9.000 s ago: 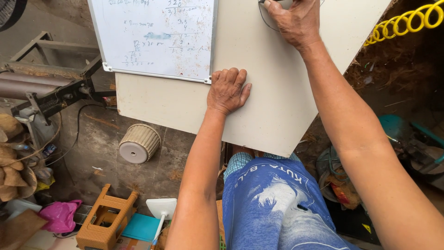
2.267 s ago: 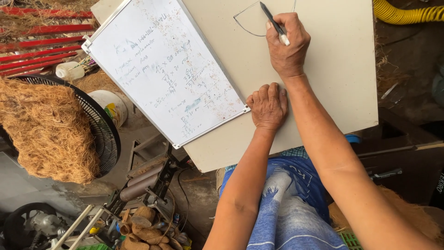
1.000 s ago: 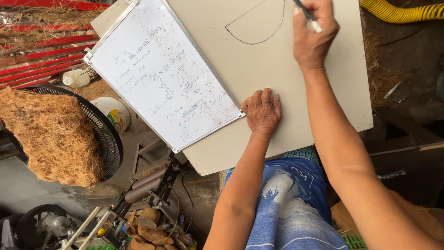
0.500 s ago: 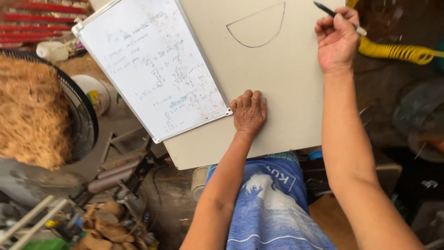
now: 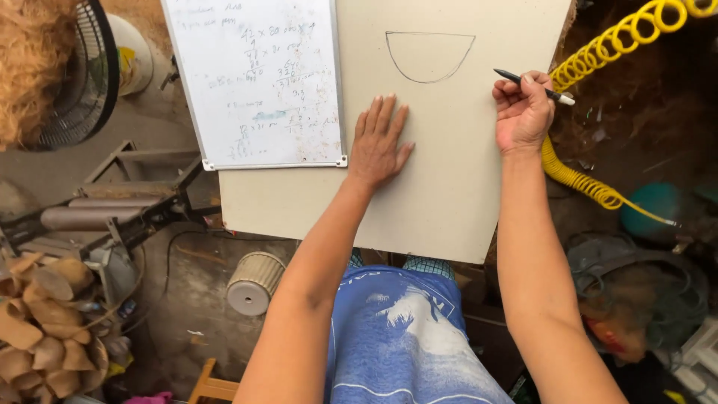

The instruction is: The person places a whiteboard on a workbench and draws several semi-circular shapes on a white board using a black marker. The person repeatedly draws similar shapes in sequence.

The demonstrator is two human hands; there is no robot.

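A large beige board (image 5: 449, 194) lies in front of me with a pencilled half-round outline (image 5: 430, 56) near its far edge. My left hand (image 5: 379, 142) rests flat on the board, fingers spread, just below that outline. At the board's right edge, my right hand (image 5: 521, 112) is closed around a black pen (image 5: 532, 86) whose tip points left toward the outline. A white dry-erase board (image 5: 258, 82) covered in handwriting lies on the left part of the beige board.
A yellow coiled hose (image 5: 598, 67) runs along the right side. A fan guard (image 5: 82, 75) with brown fibre stands at the top left. A metal roller frame (image 5: 105, 213), a ribbed cylinder (image 5: 254, 283) and curled brown husk pieces (image 5: 41, 322) lie on the ground at left.
The view has swung so the board sits squarer. My right hand has moved from the outline to the board's right edge. My left hand's fingers have spread flat.
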